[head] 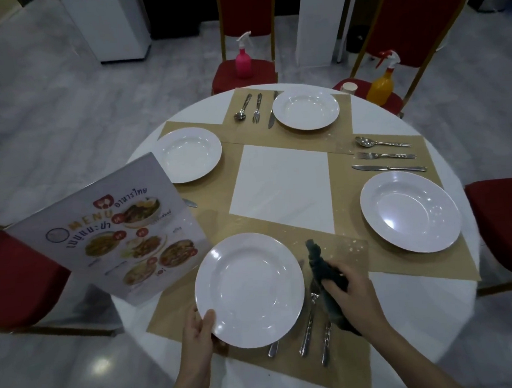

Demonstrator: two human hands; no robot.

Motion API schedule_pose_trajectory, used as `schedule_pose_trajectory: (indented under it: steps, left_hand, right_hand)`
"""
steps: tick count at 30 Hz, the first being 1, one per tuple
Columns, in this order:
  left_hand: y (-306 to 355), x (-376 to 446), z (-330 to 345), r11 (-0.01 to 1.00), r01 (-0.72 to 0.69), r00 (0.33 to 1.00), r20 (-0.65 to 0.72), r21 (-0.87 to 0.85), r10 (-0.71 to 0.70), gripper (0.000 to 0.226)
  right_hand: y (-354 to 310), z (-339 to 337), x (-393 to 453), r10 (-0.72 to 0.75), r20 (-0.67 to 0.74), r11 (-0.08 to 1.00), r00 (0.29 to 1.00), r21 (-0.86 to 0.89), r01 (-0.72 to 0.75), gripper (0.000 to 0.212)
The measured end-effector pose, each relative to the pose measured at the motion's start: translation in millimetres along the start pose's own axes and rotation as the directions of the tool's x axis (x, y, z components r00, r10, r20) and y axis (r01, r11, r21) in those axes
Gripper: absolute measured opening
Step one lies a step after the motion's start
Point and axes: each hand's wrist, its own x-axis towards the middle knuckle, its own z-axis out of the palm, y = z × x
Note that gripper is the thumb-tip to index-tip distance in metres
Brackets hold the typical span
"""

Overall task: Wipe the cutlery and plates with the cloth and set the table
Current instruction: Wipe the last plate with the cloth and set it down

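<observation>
Near place setting, round table point(409, 319), brown placemats under each setting.

Left hand point(197, 328) is gripping the near plate point(249, 289) at its lower-left rim, thumb on top of the rim, fingers curling under. The plate is overlapping the handle end of a piece of cutlery point(273, 348) poking out below its rim, so it looks to be either tilting slightly or just settling; cannot tell which.

Right hand point(351, 293) is clutching the dark cloth point(324, 272), fingers wrapping round the bunched fabric. The cloth is trailing over the fork point(309, 320) and the piece point(326, 342) just beside it, to the right of the plate.

Step in hand, as a judgement: the near setting is being finished, plate being placed or adjusted while the cloth is passing to the cutlery.

3 other plates are sitting on their mats: far point(305, 108), right point(410, 211), left point(190, 154). Far and right settings are each showing spoon, fork and knife laid out. Left setting's cutlery is mostly hiding behind the standing menu card point(109, 234).

Next move is probably calling for:
- releasing the plate squarely on the mat, clear of the piece under its rim
- lifting 1 piece at a time into the cloth, wiping along its length, relaying it parallel beside the plate.

2 spray bottles, pink point(243, 61) and orange point(382, 85), are standing on chairs beyond the table.
</observation>
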Motion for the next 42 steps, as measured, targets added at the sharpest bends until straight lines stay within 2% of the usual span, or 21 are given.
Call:
schedule_pose_trajectory:
  steps: [8, 16, 25, 27, 29, 31, 32, 34, 36, 38, 42]
  left_hand:
    - [-5, 16, -9, 0.999, 0.003, 1.0, 0.01, 0.036, -0.004, 0.013]
    - [-8, 20, -7, 0.992, 0.01, 0.997, -0.077, 0.127, -0.001, 0.012]
    - [2, 17, -7, 0.978, -0.005, 0.999, -0.03, 0.207, 0.012, 0.009]
    - [2, 14, -8, 0.976, -0.004, 0.999, -0.032, 0.219, 0.011, 0.009]
    - [0, 11, -10, 0.974, -0.01, 0.999, -0.029, 0.226, 0.017, 0.01]
    - [-1, 9, -9, 0.971, -0.018, 0.999, -0.026, 0.239, 0.024, 0.01]
    - [-1, 9, -8, 0.969, -0.02, 0.999, -0.023, 0.247, 0.027, 0.011]
    - [0, 9, -5, 0.964, -0.018, 1.0, -0.019, 0.265, 0.024, 0.012]
    - [0, 12, -4, 0.957, -0.008, 0.999, -0.028, 0.291, 0.017, 0.009]
    - [-2, 14, -4, 0.945, -0.002, 0.999, -0.046, 0.328, 0.018, 0.009]
    - [-6, 16, -3, 0.917, -0.003, 0.998, -0.06, 0.399, 0.03, 0.007]
  right_hand:
    - [-4, 22, 7, 0.085, 0.065, 0.994, 0.994, -0.078, -0.079, 0.025]
    - [1, 31, -1, 0.089, 0.074, 0.994, 0.993, -0.067, -0.084, 0.023]
    - [-7, 36, 0, 0.091, 0.095, 0.991, 0.991, -0.102, -0.081, 0.02]
    - [-10, 38, 1, 0.06, 0.092, 0.991, 0.994, -0.127, -0.048, 0.023]
    - [-13, 43, 3, -0.024, 0.109, 0.973, 0.994, -0.225, 0.048, 0.029]
    - [-18, 55, 10, -0.14, 0.201, 0.902, 0.969, -0.377, 0.209, 0.041]
    - [-21, 63, 16, -0.209, 0.279, 0.83, 0.937, -0.457, 0.321, 0.047]
    - [-28, 86, 28, -0.323, 0.48, 0.613, 0.816, -0.55, 0.566, 0.053]
    - [-32, 106, 36, -0.343, 0.633, 0.412, 0.694, -0.563, 0.717, 0.049]
    - [-34, 117, 44, -0.321, 0.702, 0.28, 0.636, -0.571, 0.772, 0.043]
    - [-35, 112, 58, -0.308, 0.733, 0.103, 0.607, -0.608, 0.787, 0.041]
